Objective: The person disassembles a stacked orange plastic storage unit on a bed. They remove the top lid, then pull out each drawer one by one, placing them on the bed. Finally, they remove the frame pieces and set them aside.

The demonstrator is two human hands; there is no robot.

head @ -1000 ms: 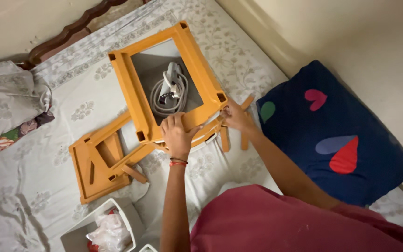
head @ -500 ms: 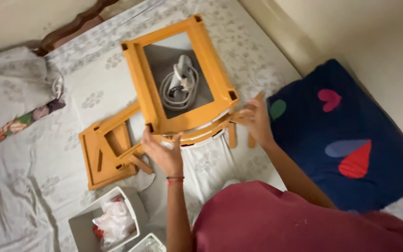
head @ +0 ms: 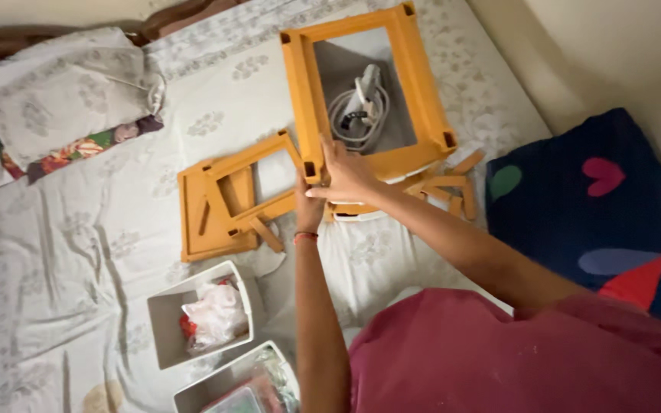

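Gripped the orange frame (head: 300, 84) at its near-left corner with the right hand (head: 350, 176), fingers closed round the corner post. Had shifted that hand across from the frame's near-right corner within the last second, so brought both hands together at one corner; judged as work now centred on that joint. Kept the left hand (head: 309, 208) just beneath and left of the right, touching the same corner, mostly hidden; could not tell whether open or closed. Wore a red band (head: 305, 238) at the left wrist.

Stood far and centre on the bed (head: 55, 252), open in the middle, around a white charger and coiled cable (head: 361, 107). Lay just right of the hands: loose orange bars (head: 453, 187), no longer touched. Lay flat to the left: a second orange panel (head: 216, 206). Sat nearer: two white bins (head: 164, 321), bagged bits inside. Further out: a dark blue cushion (head: 575, 206) right, a pillow (head: 63, 99) far left.
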